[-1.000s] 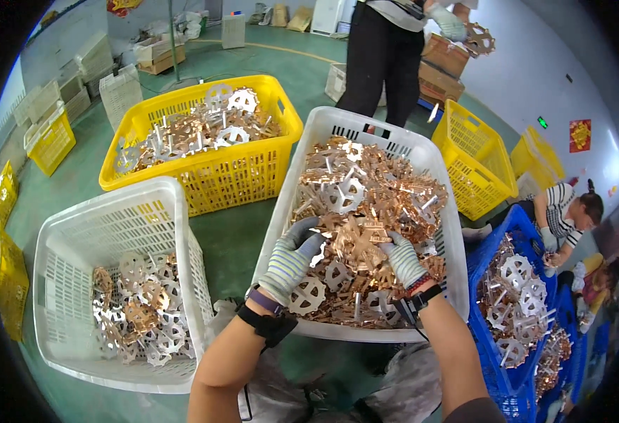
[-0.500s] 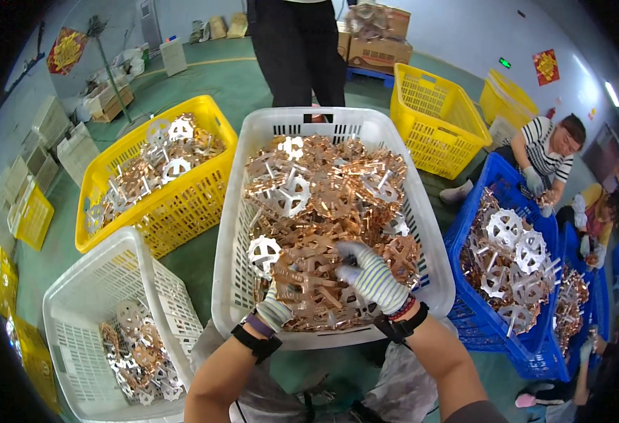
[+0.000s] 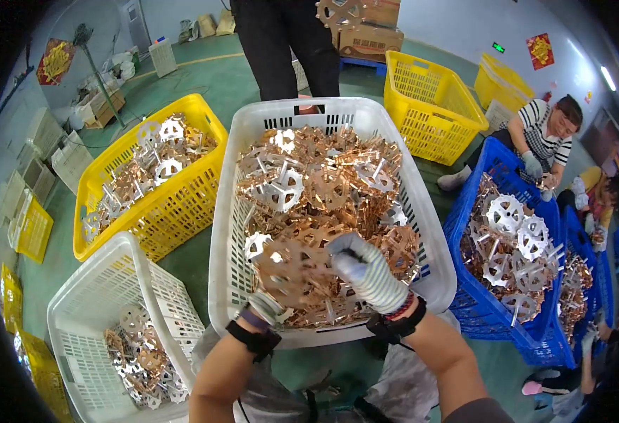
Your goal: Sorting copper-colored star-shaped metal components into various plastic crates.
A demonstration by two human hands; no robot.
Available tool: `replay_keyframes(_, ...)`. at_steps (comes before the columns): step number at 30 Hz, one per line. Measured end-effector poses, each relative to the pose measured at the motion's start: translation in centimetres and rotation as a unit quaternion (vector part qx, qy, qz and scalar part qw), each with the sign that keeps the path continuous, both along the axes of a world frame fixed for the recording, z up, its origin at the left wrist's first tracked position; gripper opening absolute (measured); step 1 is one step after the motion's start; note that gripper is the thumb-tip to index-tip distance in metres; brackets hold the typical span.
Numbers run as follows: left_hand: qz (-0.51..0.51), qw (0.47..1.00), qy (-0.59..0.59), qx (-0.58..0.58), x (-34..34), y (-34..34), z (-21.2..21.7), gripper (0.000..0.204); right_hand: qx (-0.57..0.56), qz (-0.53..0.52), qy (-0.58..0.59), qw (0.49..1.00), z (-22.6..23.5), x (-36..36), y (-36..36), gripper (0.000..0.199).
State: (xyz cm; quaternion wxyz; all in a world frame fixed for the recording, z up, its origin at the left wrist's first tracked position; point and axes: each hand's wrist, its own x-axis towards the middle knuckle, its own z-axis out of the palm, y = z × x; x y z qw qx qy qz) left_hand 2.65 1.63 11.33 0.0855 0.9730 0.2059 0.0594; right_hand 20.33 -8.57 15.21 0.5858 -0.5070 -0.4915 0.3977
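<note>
My left hand, in a striped knit glove, grips a copper-coloured toothed disc at its lower left side. The disc is smeared by motion, and it hides most of that hand's fingers. Close to the disc's right edge is my right hand, gloved alike, its fingers curled in toward the thumb; what they hold, if anything, does not show. Both hands are over the near half of a white slotted basket. Heaped inside are copper-coloured toothed metal parts with short rods, among them a few silver ones.
A yellow basket and another white basket, both with metal parts, stand left. Blue baskets with parts are right, beside a seated person. A person's legs rise behind my basket. A yellow basket stands back right.
The copper-coloured disc has come up from the heap with my left hand and blurs in motion. My right hand has drawn its fingers in. The view has shifted slightly.
</note>
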Motion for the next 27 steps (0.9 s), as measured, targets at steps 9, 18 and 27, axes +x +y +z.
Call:
replay_keyframes(9, 0.113, 0.324, -0.271, -0.899, 0.3, -3.0, -9.3, 0.034, 0.106, -0.035, -0.243, 0.964, -1.7, -3.6, 0.8, 0.02)
replay_keyframes(18, 0.293, 0.635, -0.17, -0.694, -0.5, -2.1, -7.3, 0.063, 0.069, -0.047, -0.401, 0.912, 0.2, -1.6, 0.5, 0.018)
replay_keyframes(27, 0.069, 0.846, -0.368, -0.379, -1.3, -1.5, -2.3, 0.055, -0.062, 0.061, 0.143, 0.986, 2.2, -0.7, -0.9, 0.014)
